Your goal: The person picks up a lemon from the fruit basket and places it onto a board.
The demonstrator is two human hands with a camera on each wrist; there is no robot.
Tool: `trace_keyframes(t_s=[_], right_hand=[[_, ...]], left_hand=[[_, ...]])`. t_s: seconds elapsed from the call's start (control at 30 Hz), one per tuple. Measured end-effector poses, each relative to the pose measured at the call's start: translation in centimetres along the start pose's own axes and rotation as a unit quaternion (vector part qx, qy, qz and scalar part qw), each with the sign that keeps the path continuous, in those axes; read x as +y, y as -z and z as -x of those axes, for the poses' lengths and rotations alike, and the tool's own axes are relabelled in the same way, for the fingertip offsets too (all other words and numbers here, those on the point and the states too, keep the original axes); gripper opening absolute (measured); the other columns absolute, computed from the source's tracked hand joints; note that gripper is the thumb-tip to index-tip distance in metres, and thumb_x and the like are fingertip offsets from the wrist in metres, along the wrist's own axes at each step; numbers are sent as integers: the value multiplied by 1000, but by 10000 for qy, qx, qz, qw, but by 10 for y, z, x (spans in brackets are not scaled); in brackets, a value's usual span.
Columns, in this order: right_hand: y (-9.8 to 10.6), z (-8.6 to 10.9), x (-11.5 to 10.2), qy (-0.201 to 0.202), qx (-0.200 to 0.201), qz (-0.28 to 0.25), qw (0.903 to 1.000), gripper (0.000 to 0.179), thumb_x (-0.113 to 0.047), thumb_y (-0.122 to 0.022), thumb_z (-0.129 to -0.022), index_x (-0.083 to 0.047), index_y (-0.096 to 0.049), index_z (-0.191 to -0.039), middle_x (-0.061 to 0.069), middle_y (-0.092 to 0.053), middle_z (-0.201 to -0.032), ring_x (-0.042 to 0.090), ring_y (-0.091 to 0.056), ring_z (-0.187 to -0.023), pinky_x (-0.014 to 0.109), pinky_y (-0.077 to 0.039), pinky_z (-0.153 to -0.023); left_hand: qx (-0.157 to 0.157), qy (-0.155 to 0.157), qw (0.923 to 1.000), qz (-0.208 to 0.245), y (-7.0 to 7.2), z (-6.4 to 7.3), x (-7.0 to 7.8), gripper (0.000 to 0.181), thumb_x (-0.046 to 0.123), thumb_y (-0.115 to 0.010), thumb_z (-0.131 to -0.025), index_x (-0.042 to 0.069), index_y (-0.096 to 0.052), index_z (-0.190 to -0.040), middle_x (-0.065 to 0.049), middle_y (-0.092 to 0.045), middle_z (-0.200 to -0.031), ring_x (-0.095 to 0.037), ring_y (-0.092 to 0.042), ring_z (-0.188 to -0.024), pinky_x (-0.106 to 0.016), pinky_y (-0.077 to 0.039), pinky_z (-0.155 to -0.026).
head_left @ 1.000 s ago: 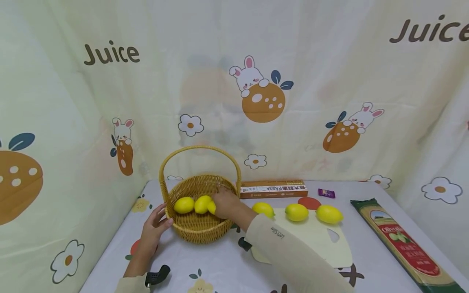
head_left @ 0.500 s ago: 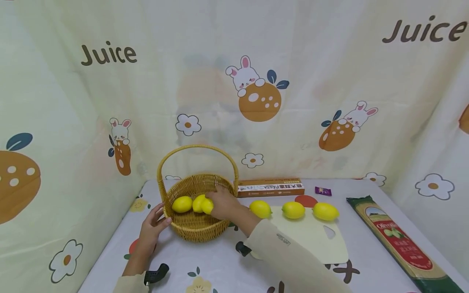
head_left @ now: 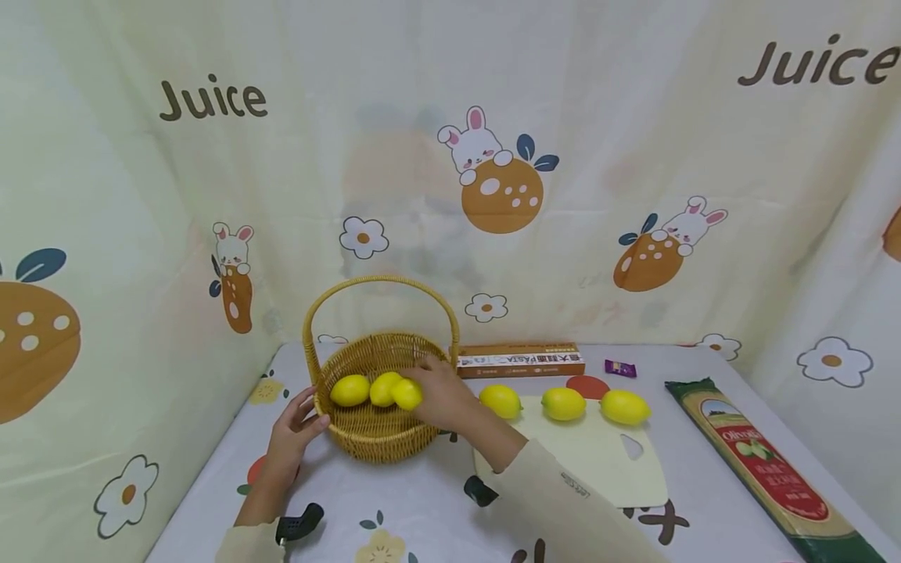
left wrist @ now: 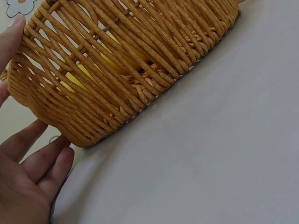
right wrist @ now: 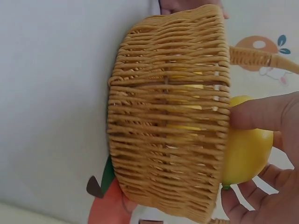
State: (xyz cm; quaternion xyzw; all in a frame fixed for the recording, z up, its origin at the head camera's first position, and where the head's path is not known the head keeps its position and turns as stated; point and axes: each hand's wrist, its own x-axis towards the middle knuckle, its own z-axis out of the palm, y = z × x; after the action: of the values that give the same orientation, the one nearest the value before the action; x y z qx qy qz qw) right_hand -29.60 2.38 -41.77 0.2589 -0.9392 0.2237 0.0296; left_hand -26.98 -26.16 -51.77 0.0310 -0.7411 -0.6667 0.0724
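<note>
A wicker basket (head_left: 383,450) with a tall arched handle stands toward the left of the table. My left hand (head_left: 290,442) holds its left side; in the left wrist view several fingers (left wrist: 44,158) lie against the woven wall. My right hand (head_left: 443,399) reaches over the basket's right rim. Between its thumb and fingers it grips a yellow lemon (right wrist: 247,149), whose green tip shows in the right wrist view. That lemon is level with the rim there. Two more lemons, a left one (head_left: 349,391) and a middle one (head_left: 384,389), lie inside the basket.
A pale cutting board (head_left: 591,469) lies right of the basket, with three lemons (head_left: 564,404) in a row along its far edge. Behind are a pasta box (head_left: 521,360) and a small purple packet (head_left: 620,368). A long green-and-red pasta bag (head_left: 767,461) lies far right.
My right hand has shifted slightly right with the lemon in its grip, and more of that lemon shows. The left hand stays at the basket's side. The head view has shifted a little.
</note>
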Motion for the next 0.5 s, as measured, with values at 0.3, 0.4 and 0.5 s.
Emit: trace_keyframes(t_s=[0.3,0.4,0.5], right_hand=[[16,23,3,64,145,268,9995,64,-12,-75,-76,-22,-57,-136,3,-45,-132,26,-43,-121,37,-48,-87],[20,29,5,44,186,290,9994,64,-13,-75,-77,-24,-57,-137,2,-45,-131,25,-43,-121,37,-48,-87],[24,35,10,-21,235,260,9994,63,-13,-75,-77,-24,-58,-136,3,-45,-131,26,-42,-120,39,-48,-88]], left_hand=[[-12,-23,10000,0,1,-1,-3,67,24,-72,-90,24,-38,-148,-15,-36,-152,-36,-43,-131,-52,-34,-106],[-20,-103,9999,26,1,-1,-4,67,22,-71,-91,23,-38,-149,-15,-36,-151,-35,-44,-130,-52,-35,-106],[-39,-174,9998,72,1,-1,-5,67,20,-70,-91,22,-37,-149,-15,-37,-150,-34,-45,-129,-52,-35,-106]])
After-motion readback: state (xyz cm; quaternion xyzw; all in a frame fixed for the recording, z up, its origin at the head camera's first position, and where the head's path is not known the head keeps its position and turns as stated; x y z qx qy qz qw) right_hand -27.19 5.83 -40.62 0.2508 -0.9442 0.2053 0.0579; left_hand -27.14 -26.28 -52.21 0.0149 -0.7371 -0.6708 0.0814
